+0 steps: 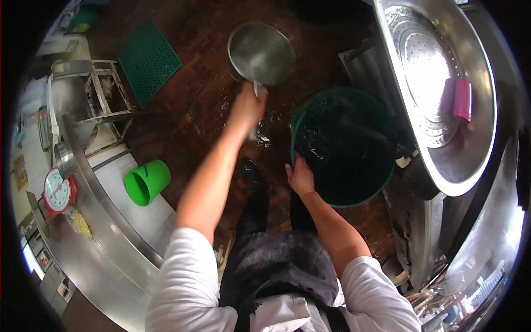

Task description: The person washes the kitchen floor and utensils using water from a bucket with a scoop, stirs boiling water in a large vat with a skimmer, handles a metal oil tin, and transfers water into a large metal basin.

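Note:
My left hand [248,109], arm stretched forward, is closed around the handle of a metal saucepan [261,51]. The pan is over the wet floor, its round inside facing up toward me. At the near left rim of a large dark green tub [301,130], my right hand [300,177] has its fingers hooked over the edge. Water with bright glints shows inside the tub. The saucepan is ahead and to the left of the tub, apart from it.
A large metal basin [480,133] with a perforated disc and a pink object [463,100] stands at right. At left are a bright green bucket [147,182], a steel counter [110,249], a red dial scale [57,191] and a green mat [149,63]. The brick floor [193,105] glistens.

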A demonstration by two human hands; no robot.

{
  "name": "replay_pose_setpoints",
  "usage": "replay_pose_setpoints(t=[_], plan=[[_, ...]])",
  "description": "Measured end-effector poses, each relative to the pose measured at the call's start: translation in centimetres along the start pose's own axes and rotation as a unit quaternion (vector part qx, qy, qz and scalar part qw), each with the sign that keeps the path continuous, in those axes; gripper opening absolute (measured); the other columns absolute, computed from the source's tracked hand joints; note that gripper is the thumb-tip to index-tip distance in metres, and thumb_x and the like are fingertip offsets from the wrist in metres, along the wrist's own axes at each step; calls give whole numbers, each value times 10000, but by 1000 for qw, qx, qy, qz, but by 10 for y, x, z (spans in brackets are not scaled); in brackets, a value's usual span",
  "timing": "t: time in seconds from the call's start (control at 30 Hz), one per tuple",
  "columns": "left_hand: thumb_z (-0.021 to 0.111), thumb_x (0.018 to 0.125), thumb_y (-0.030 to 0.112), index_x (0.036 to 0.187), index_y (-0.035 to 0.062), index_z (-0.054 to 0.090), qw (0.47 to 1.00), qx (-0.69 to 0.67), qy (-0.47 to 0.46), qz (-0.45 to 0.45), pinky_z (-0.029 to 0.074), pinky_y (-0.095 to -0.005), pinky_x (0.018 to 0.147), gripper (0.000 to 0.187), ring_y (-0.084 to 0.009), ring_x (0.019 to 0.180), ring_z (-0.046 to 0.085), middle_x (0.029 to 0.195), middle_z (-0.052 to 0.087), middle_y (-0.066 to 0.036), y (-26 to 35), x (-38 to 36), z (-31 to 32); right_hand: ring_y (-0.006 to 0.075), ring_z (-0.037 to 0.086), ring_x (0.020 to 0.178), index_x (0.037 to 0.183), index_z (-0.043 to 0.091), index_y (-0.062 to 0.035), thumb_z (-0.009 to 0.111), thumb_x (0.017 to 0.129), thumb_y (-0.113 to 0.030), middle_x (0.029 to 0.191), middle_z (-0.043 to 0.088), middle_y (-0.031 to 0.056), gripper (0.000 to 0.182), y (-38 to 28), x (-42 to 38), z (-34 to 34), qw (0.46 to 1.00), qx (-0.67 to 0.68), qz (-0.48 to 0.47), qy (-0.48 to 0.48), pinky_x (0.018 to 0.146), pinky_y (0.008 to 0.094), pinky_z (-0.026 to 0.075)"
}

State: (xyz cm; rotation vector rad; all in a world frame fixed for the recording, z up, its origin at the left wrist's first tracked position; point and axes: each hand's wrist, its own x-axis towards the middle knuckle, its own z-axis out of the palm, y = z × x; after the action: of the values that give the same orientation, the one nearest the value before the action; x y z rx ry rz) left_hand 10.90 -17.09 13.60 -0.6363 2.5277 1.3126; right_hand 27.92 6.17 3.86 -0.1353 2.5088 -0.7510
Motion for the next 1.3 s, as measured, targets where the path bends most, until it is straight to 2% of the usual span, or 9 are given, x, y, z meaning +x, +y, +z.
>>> replay_pose_setpoints(t=[0.1,0.17,0.23,0.37,0.43,0.53,0.67,0.9,1.3], plan=[[574,983,294,1107,21,524,985,-147,-53,-71,490,-369,516,304,-207,536,591,746,621,-122,32,-96,35,322,547,1227,1435,401,-14,480,1026,-403,1340,545,190,571,32,-12,-1,961,270,-41,47,1036,441,424],[549,989,312,1175,28,475,988,-107,-103,-38,526,-465,717,347,-392,807,676,886,651,-228,40,-151,68,253,478,1301,1458,401,-12,367,1024,-560,1415,511,113,700,4,-28,-73,738,666,41,-99,1114,405,336],[533,984,276,1309,30,442,977,-145,-157,20,491,-496,880,417,-462,1060,604,1141,601,-282,32,-198,119,265,542,1229,1416,437,23,403,1041,-483,1364,561,154,631,17,-41,-104,640,753,81,-126,1093,412,371],[621,895,152,1225,-8,563,966,-75,-190,158,420,-473,975,371,-400,1124,526,1204,532,-240,20,-215,139,160,582,665,1127,537,-13,616,918,-123,785,571,56,250,63,-33,-128,793,555,252,21,622,343,549],[627,886,157,1273,0,537,983,-18,41,175,410,-489,968,428,-392,1142,507,1240,516,-230,-2,-190,147,144,515,528,999,495,-62,625,915,-147,719,497,39,176,107,-12,-122,834,444,325,43,411,312,461],[610,934,253,1437,-36,380,987,79,132,40,325,-512,1091,624,-429,1325,393,1434,415,-260,-28,-139,155,264,640,646,1171,509,-10,587,921,-134,875,627,159,290,232,38,-63,965,129,230,-6,489,405,517],[580,955,203,1461,-14,345,992,12,127,3,276,-514,1140,599,-405,1378,353,1504,361,-228,-60,-116,191,366,693,940,1345,467,8,567,917,-127,1142,653,257,459,303,87,1,971,-200,123,45,715,481,563],[638,903,93,1423,-37,405,985,11,164,46,312,-463,1137,585,-396,1351,408,1471,429,-219,-66,-114,198,379,661,1058,1293,571,-30,487,985,-147,1183,656,224,340,186,112,12,948,-253,172,-90,864,454,547],[645,901,116,1413,-36,416,979,0,184,82,343,-468,1111,581,-398,1309,446,1431,472,-220,-72,-114,199,407,539,1241,1441,456,-86,593,909,-279,1379,535,227,583,242,125,40,977,-55,169,-120,996,499,442]])
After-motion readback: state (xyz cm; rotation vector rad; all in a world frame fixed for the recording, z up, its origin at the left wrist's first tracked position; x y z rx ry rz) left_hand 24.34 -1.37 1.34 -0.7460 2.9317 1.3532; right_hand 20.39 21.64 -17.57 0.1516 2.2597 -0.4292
